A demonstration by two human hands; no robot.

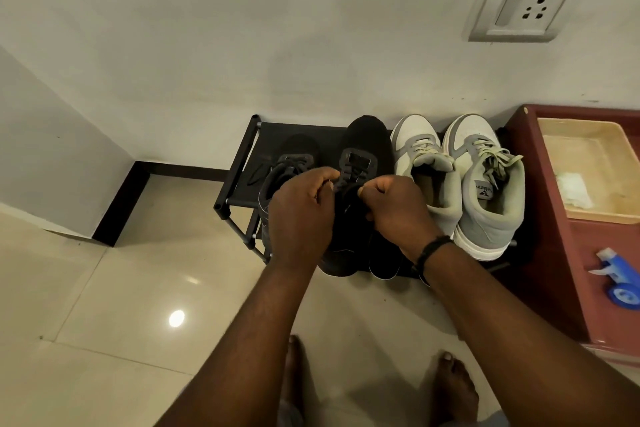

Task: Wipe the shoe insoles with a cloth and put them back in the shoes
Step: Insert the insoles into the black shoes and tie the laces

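1. Over the middle of the shoe rack (239, 163), both hands meet at the laces of one black shoe (367, 146). The left hand (301, 215) has its fingers curled and pinches the lace near the tongue; the right hand (398, 208) is curled the same way and pinches the lace from the other side.
2. I judge the step in hand to be loosening or opening this shoe so its insole can come out, or closing it after refitting; the picture does not settle which. No insole is plainly visible, though a dark flat shape lies near the rack's front edge, below the hands, too dim to name.
3. A second black shoe (294, 156) sits just left of the held one, partly hidden by the left hand.
4. Right of these stands a pair of grey-and-white sneakers (485, 191), untouched.
5. Further right, a reddish stand (554, 218) carries a pale tray (588, 135) holding what looks like a white cloth (571, 189), and a blue spray bottle (620, 284) nearer.
6. Next, the shoe mouth must be spread wide, then one hand freed for the cloth.
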